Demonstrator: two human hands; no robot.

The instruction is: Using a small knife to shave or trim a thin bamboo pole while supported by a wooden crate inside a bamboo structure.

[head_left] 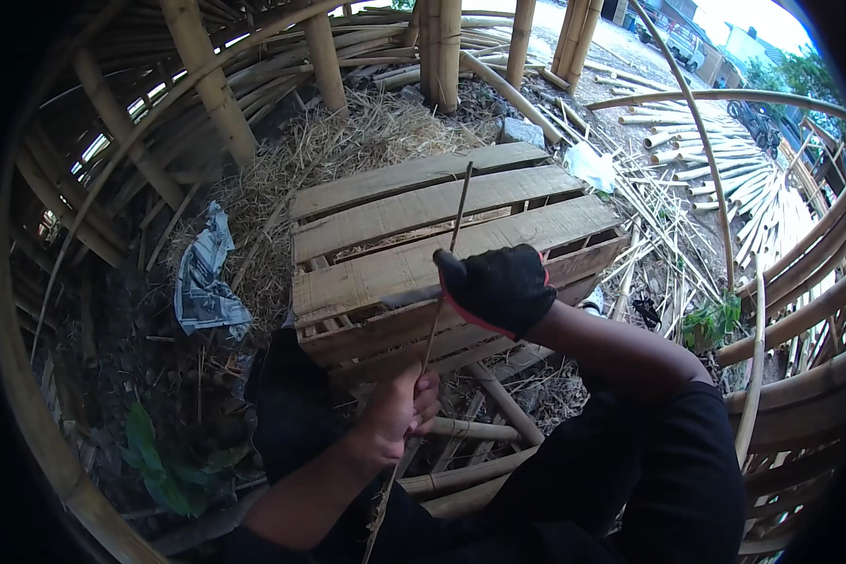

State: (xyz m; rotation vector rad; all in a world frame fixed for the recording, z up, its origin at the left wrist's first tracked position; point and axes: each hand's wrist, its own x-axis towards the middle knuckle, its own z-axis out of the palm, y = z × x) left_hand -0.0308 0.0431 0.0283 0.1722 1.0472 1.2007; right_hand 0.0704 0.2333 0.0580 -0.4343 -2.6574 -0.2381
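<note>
Head view: left hand [397, 414] grips a strip [460, 214], right hand [498, 289] a knife [408, 298], over the crate's [359, 279] near edge. Trimming looks unfinished.

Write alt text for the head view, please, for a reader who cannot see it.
The bare left hand grips a thin strip, and the black-gloved right hand holds a knife across it in this view. Behind them sits a slatted wooden crate. Straw, crumpled newspaper and bamboo poles surround it.
</note>
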